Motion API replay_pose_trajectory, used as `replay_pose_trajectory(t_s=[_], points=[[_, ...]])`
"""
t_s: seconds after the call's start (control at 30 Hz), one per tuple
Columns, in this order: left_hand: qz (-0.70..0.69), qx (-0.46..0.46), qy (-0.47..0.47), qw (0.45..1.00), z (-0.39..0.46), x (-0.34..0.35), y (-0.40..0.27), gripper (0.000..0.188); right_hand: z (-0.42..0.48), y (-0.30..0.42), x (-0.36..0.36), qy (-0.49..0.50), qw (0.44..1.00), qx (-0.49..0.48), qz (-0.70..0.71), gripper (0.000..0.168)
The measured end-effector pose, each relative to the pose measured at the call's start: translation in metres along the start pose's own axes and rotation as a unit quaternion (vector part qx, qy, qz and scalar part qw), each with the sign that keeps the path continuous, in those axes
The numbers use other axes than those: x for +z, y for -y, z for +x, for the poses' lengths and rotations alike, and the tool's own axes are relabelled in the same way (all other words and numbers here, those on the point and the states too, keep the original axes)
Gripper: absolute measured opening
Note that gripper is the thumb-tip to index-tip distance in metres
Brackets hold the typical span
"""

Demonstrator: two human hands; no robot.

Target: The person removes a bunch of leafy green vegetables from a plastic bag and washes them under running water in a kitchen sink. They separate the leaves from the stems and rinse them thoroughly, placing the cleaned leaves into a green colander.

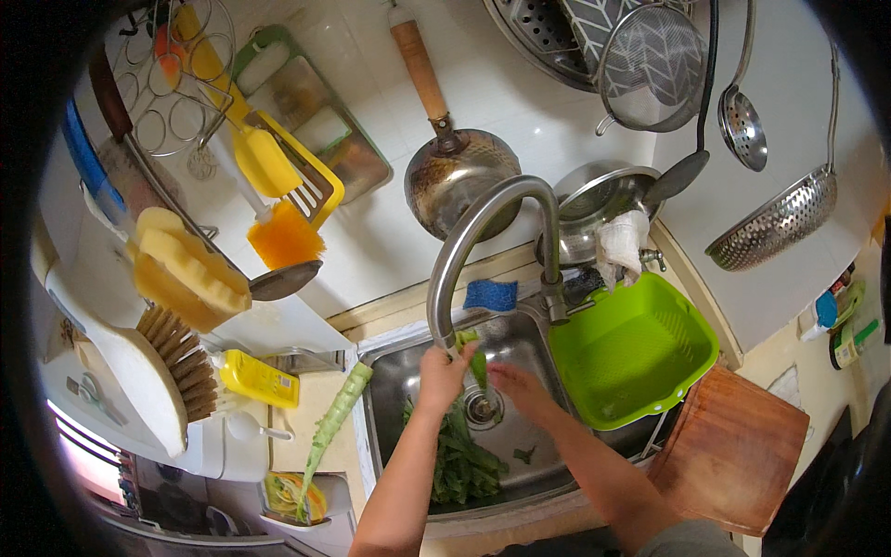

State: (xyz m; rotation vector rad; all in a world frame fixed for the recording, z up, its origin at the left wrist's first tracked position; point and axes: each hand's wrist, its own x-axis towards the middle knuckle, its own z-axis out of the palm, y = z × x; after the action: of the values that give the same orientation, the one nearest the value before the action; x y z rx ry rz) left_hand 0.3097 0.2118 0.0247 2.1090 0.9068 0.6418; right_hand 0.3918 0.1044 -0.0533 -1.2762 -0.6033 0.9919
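My left hand (443, 376) is closed on a green leaf (477, 365) just under the mouth of the curved steel faucet (452, 257). Close to the right of that leaf is my right hand (516, 390), blurred, its fingers partly spread; whether it touches the leaf I cannot tell. Both are over the stainless steel sink (543, 445), near its drain (482, 407). A heap of dark green leaves (466, 466) lies in the basin below my left forearm. A long peeled green stem (337, 418) rests on the counter, left of the sink.
A lime green plastic basket (626, 348) stands right of the faucet, with a wooden cutting board (738, 445) below it. A blue sponge (491, 295) lies behind the sink; a yellow bottle (259, 378) is at left. A brush (139, 369), saucepan (463, 184) and strainers (651, 69) hang around.
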Motion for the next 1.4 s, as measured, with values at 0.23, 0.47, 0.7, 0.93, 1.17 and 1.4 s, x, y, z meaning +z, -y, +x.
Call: replay_pose_trajectory(t_s=[0.23,0.47,0.7,0.93,1.17,1.4], points=[[-0.149,-0.058,0.094,0.983,0.0,-0.013,-0.019,0.019,0.014,0.001,-0.007,0.046,0.994,-0.002,0.096,0.028],[-0.289,-0.096,0.037,0.952,0.003,-0.05,0.021,0.021,0.016,0.04,0.017,0.13,0.99,-0.016,-0.045,0.015],[-0.341,-0.113,-0.038,0.932,0.006,-0.056,0.026,0.022,0.043,0.028,0.029,0.119,0.984,-0.115,-0.063,0.013],[-0.285,-0.216,0.025,0.934,-0.006,-0.011,0.031,0.028,0.044,0.042,0.024,-0.018,0.958,-0.215,-0.186,0.012],[-0.383,-0.239,0.047,0.891,-0.008,0.008,0.025,0.011,0.045,0.025,0.01,-0.06,0.968,-0.207,-0.128,0.012],[-0.293,-0.191,0.079,0.934,-0.012,0.0,0.031,0.007,0.035,0.036,0.005,-0.038,0.971,-0.18,-0.151,0.014]])
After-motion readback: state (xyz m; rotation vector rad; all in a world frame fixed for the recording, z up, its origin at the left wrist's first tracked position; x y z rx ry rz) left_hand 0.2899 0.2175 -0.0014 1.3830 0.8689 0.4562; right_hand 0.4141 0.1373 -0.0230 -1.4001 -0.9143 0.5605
